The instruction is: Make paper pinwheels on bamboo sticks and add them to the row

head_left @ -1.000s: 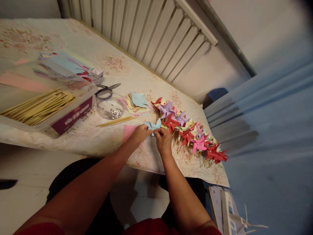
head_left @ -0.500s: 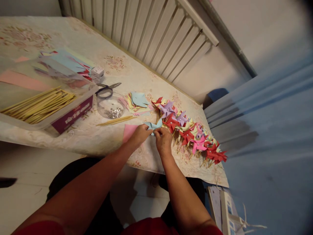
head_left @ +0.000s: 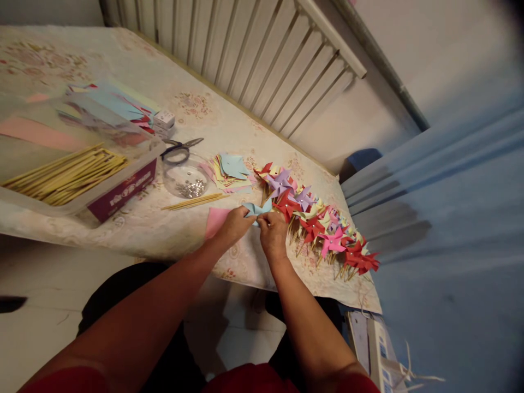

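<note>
My left hand (head_left: pixel 234 225) and my right hand (head_left: pixel 273 234) meet at the table's near edge, both pinched on a light blue paper pinwheel (head_left: pixel 257 209) held just above the cloth. A pink paper square (head_left: pixel 215 219) lies under my left hand. To the right runs a row of several finished pinwheels on sticks (head_left: pixel 319 224), red, purple, pink and yellow. Behind my hands lie a few loose bamboo sticks (head_left: pixel 192 202) and a stack of cut paper squares (head_left: pixel 229 170).
A clear dish of metal pins (head_left: pixel 186 183), scissors (head_left: pixel 180 148) and a small white box (head_left: pixel 164 120) sit further back. A plastic tub of bamboo sticks (head_left: pixel 65 174) stands at left. A floral cloth (head_left: pixel 155 234) covers the table; a radiator (head_left: pixel 262 49) lines the wall.
</note>
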### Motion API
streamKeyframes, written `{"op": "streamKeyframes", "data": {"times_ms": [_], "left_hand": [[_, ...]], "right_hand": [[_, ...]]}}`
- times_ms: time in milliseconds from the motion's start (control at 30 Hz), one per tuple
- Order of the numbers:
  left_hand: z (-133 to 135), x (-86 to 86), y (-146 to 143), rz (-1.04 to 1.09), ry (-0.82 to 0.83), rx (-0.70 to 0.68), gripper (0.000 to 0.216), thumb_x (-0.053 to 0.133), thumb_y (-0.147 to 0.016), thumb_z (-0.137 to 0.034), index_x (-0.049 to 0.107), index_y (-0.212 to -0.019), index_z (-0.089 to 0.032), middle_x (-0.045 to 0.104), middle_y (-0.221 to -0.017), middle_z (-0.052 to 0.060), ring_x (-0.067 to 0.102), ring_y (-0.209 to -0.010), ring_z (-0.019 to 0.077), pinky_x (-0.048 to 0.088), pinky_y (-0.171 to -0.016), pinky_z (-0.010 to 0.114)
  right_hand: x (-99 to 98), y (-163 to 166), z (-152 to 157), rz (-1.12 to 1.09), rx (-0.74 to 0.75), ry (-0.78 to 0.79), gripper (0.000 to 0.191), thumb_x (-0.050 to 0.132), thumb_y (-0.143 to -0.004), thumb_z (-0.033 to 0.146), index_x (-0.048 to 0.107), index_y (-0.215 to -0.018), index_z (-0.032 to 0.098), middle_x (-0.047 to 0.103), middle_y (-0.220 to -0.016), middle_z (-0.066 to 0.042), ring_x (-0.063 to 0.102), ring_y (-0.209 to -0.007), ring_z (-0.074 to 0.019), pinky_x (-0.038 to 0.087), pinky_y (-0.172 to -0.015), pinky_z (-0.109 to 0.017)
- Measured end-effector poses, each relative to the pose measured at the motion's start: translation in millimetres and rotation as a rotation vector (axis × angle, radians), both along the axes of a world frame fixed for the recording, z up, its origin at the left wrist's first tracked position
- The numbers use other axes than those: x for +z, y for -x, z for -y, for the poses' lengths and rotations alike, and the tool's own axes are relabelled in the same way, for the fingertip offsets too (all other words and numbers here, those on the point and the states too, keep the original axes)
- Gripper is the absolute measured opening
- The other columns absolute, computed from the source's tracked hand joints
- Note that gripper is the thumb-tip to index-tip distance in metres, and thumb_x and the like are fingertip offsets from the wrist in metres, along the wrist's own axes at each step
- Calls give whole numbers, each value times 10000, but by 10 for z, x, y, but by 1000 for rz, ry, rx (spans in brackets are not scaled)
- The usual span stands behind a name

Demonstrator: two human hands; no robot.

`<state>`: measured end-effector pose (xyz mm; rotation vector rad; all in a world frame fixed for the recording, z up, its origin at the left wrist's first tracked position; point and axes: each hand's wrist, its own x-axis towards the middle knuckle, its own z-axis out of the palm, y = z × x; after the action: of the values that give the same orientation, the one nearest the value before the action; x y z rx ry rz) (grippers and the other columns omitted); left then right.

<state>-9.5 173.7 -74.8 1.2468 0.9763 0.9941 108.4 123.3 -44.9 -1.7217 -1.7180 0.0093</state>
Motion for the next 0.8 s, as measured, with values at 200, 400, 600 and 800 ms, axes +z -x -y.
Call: {"op": "streamKeyframes", "data": {"times_ms": [200, 400, 600, 800], "left_hand": [[-7, 31, 34, -70, -64, 18, 58, 575, -657, -238, 576, -664, -180, 518, -611, -43, 454, -658, 135, 361, -616, 238], [-39, -18, 34, -117, -117, 35, 92, 553, -693, -251, 535, -634, -182, 487, -601, -52, 428, -621, 125, 319, -595, 246], [-38, -2, 45, -159, -132, 30, 69, 533, -708, -228, 571, -688, -175, 512, -632, -47, 447, -641, 129, 317, -609, 254], [-38, 19, 77, -202, -135, 46, 131, 536, -722, -216, 471, -612, -185, 450, -589, -59, 416, -620, 118, 292, -577, 247]], "right_hand": [[-94, 65, -43, -163, -113, 14, 156, 551, -798, 183, 621, -659, 200, 620, -670, -14, 531, -702, -191, 401, -704, -313], [16, 47, -38, 104, 21, -15, 144, 567, -816, 187, 646, -697, 210, 636, -757, -47, 519, -813, -218, 386, -796, -350], [-60, 54, -128, -310, -100, 132, 139, 562, -773, 203, 617, -646, 187, 605, -624, 7, 519, -609, -164, 399, -634, -291], [56, 76, -94, 82, 34, 25, 134, 568, -792, 169, 641, -682, 194, 637, -749, -44, 533, -817, -206, 389, -802, -333]]}}
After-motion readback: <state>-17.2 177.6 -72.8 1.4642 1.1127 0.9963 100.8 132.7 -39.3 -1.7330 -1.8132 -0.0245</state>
